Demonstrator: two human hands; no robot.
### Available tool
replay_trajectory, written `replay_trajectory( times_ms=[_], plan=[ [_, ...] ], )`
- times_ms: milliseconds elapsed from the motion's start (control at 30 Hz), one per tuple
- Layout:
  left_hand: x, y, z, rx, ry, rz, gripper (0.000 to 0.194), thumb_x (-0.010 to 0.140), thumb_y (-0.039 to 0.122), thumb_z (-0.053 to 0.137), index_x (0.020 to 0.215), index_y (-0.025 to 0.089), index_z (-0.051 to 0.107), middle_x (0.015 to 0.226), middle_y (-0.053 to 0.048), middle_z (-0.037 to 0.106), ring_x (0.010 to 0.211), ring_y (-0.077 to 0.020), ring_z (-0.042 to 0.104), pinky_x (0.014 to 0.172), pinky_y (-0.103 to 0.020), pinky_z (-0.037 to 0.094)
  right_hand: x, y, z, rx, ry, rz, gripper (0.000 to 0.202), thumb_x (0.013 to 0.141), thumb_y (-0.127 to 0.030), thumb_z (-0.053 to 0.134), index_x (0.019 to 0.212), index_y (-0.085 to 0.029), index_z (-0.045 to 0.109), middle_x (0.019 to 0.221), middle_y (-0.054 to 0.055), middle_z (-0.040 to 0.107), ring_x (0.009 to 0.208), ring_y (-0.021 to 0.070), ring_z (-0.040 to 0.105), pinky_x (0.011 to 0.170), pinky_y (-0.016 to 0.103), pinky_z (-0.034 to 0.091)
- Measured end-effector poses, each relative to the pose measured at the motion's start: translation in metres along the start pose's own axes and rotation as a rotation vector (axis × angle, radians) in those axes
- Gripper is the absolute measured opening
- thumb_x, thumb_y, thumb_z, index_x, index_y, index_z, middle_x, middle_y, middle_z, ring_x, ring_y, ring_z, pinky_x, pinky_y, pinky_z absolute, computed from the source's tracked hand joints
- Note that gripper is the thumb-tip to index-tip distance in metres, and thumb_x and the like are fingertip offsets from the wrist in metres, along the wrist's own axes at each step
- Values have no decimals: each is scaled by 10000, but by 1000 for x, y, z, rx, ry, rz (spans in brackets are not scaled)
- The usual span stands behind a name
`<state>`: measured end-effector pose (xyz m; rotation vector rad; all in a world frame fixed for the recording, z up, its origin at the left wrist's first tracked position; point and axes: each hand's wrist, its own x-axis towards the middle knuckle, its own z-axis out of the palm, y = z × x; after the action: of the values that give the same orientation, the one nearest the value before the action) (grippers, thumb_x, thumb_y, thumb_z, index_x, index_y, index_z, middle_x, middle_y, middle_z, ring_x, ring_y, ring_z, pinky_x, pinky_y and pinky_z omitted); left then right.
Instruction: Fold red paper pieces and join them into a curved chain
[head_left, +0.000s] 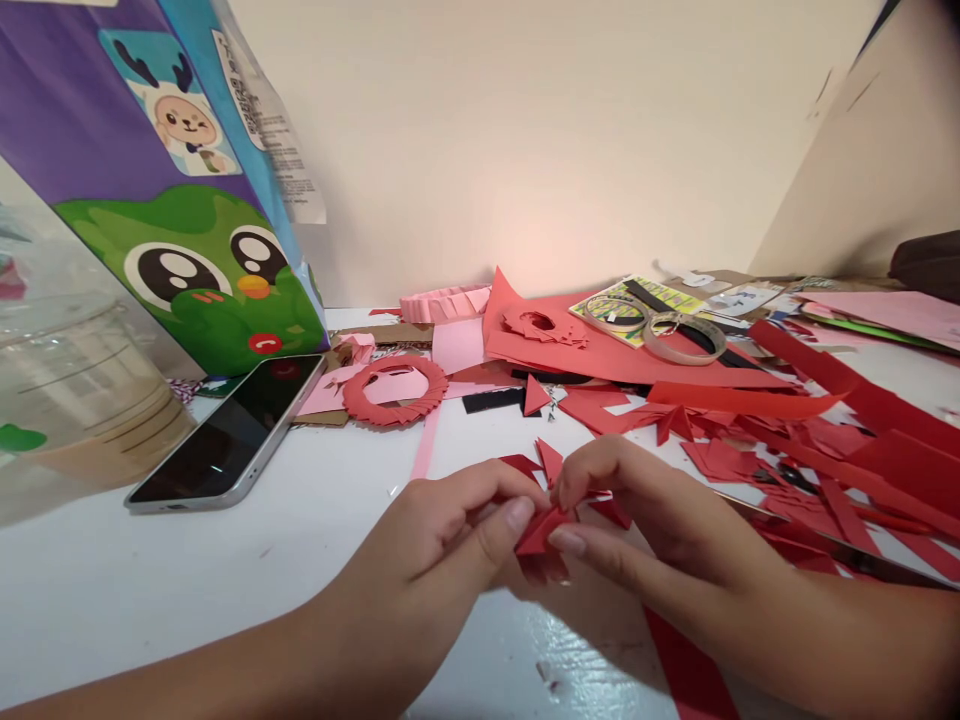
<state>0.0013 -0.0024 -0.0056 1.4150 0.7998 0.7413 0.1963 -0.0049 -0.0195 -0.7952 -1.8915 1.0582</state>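
Observation:
Between my two hands is a small folded piece of red paper, just above the white table. My left hand pinches its left side, the thumb lying along the top. From the other side, the thumb and forefinger of my right hand grip the same piece. Part of the paper is hidden by the fingers. Right behind my fingertips lie small red paper triangles. A ring of folded red paper rests farther back on the left. A long red paper strip runs under my right forearm.
A phone leans at the left beside a plastic cup and a bag with a green owl. Rolls of tape lie on red sheets at the back. Red paper scraps are heaped at the right. A wall stands behind.

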Motion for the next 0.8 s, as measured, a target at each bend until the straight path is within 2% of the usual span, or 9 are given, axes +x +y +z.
replay_trajectory(
  times_ms=[100,233,300,367,467,667,800],
  plan=[
    [-1,1,0,12,15,25,232,989,314,494,908,200,680,800,-6,650,797,-153,608,764,-265,491,0,2,0,0,76,-7,134,968,-167,551,952,-295,515,855,-71,623,801,80,609,714,167,487],
    [-1,4,0,86,68,-4,160,958,276,557,854,206,658,744,14,649,737,-133,599,696,-228,472,1,2,-1,-84,152,-17,103,942,-178,575,946,-276,546,865,-42,614,808,106,604,715,194,497],
    [0,6,0,134,99,-13,190,957,256,555,795,203,639,711,21,641,695,-122,587,652,-214,457,2,1,-1,-73,148,18,79,930,-199,589,962,-263,554,884,-22,629,837,127,617,734,224,504],
    [1,8,1,163,109,-5,213,960,254,548,770,203,629,700,25,635,677,-118,580,632,-211,449,3,-1,-2,-49,90,96,21,931,-242,590,944,-240,573,870,0,645,824,151,626,714,255,502],
    [1,7,2,186,96,18,211,966,267,531,797,207,641,716,19,635,694,-126,584,642,-218,453,4,-2,-4,-23,11,197,151,945,-311,570,833,-213,592,765,4,646,708,151,595,610,259,454],
    [0,3,1,192,142,-5,156,939,184,504,914,232,651,748,9,672,752,-156,620,685,-258,457,7,0,-5,84,82,272,243,925,-390,605,768,-210,562,663,-33,558,586,114,489,509,224,366],
    [-1,1,-1,243,131,-20,119,937,220,542,946,250,657,778,7,696,775,-176,639,650,-272,442,8,0,-4,112,96,283,267,907,-386,628,731,-212,529,618,-52,504,534,99,423,471,216,320]
  ],
)
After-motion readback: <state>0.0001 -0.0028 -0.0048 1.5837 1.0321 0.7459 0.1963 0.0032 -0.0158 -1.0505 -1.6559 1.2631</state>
